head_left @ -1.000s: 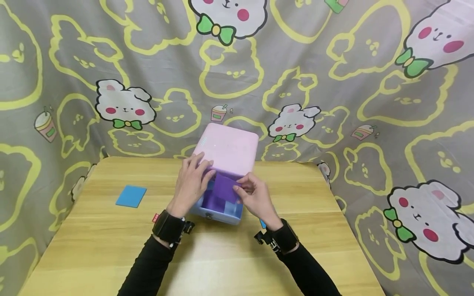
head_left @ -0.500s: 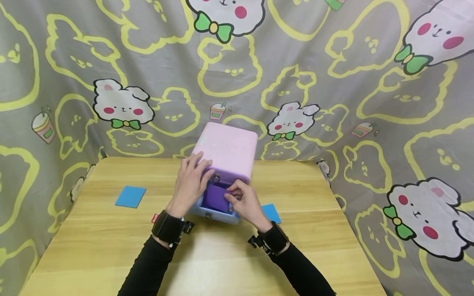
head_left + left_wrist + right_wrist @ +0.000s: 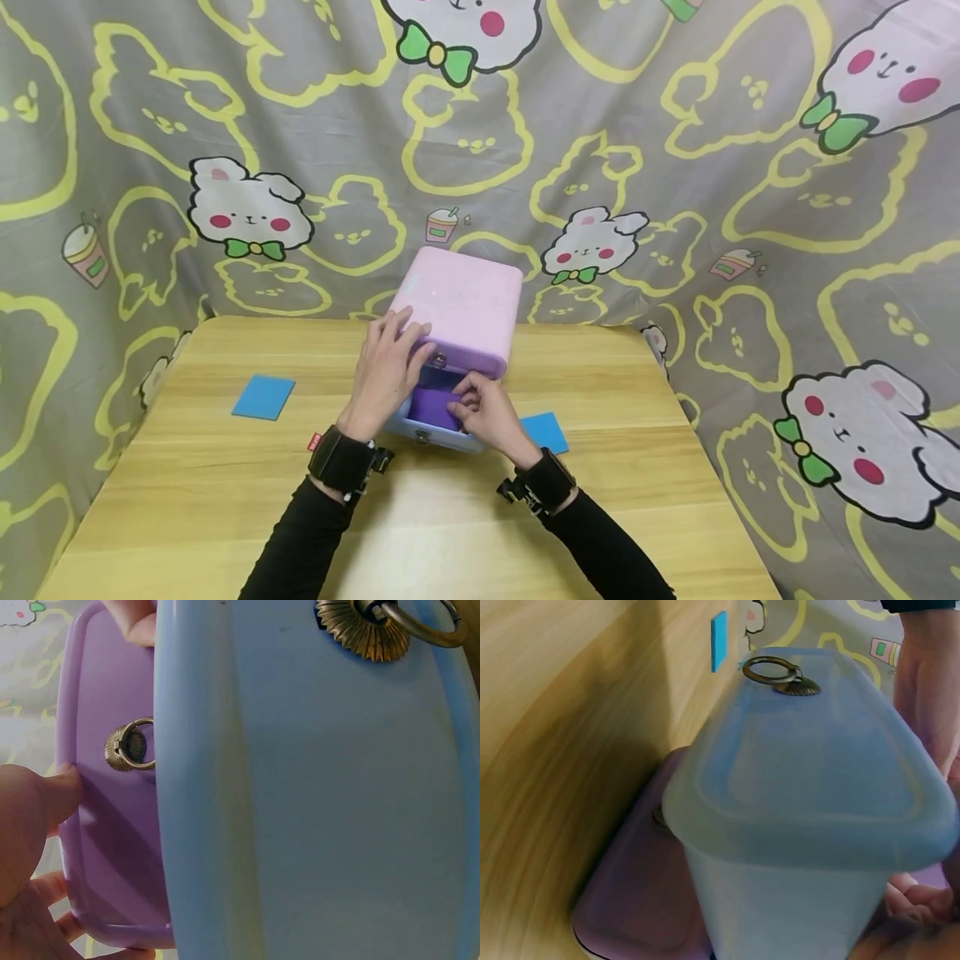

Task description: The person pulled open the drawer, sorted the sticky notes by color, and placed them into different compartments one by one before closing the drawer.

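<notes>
A small chest of drawers with a pink top [image 3: 461, 296] stands mid-table. Its blue drawer [image 3: 442, 439] is pulled out; a brass ring pull [image 3: 780, 673] is on its front. Above it, a purple drawer front [image 3: 112, 855] sits flush in the chest. My left hand [image 3: 384, 371] rests over the chest's upper left corner, fingers spread and thumb near the purple front. With thumb and fingertips, my right hand [image 3: 487, 412] pinches the right edge of a flat purple square [image 3: 433, 408] inside the blue drawer. In the right wrist view the drawer hides the square and most fingers.
One blue square [image 3: 264, 397] lies flat on the wooden table [image 3: 435, 533] at the left. Another blue square [image 3: 545, 432] lies just right of the chest, beside my right wrist. A patterned curtain [image 3: 330, 275] hangs behind the table.
My right hand has moved left and down with the purple square, which was tilted up and now lies lower in the drawer. The left hand has stayed in place.
</notes>
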A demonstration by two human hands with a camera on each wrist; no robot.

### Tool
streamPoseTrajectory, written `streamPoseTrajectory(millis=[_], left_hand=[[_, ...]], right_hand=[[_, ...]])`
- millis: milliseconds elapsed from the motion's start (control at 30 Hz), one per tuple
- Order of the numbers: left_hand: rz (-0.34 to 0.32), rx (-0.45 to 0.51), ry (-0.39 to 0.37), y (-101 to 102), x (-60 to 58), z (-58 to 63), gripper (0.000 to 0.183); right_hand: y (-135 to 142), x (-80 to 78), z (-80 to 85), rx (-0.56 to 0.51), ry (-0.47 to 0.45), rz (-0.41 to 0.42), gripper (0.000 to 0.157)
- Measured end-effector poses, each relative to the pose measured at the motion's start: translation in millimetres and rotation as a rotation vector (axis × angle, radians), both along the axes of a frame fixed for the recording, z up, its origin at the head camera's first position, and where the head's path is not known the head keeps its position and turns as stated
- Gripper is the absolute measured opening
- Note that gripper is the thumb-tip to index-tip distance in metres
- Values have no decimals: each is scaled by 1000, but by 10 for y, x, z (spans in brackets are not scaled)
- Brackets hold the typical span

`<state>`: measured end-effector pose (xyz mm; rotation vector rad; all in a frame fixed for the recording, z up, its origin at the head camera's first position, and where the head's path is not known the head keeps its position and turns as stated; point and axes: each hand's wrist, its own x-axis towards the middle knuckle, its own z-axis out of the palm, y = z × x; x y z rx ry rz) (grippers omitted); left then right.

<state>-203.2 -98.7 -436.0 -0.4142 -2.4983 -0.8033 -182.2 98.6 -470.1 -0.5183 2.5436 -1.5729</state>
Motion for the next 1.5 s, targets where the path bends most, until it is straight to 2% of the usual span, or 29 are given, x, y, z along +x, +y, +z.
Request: streamPoseTrajectory(millis=[200, 400, 767, 1033, 1500], left_hand=[[-6, 5, 5, 15, 9, -3, 29], [-4, 0, -35, 14, 16, -12, 31], [-3, -3, -35, 0, 9, -17, 32], [2, 4, -31, -8, 12, -24, 33], [2, 4, -28, 0, 13, -16, 32]], right_hand=[[-17, 21, -22, 124, 86, -38, 14], [-15, 32, -18, 172, 106, -31, 15], [-21, 42, 15, 339, 162, -14, 28], [-25, 46, 38, 361, 174, 13, 32], [-29, 52, 63, 393, 120, 32, 39]])
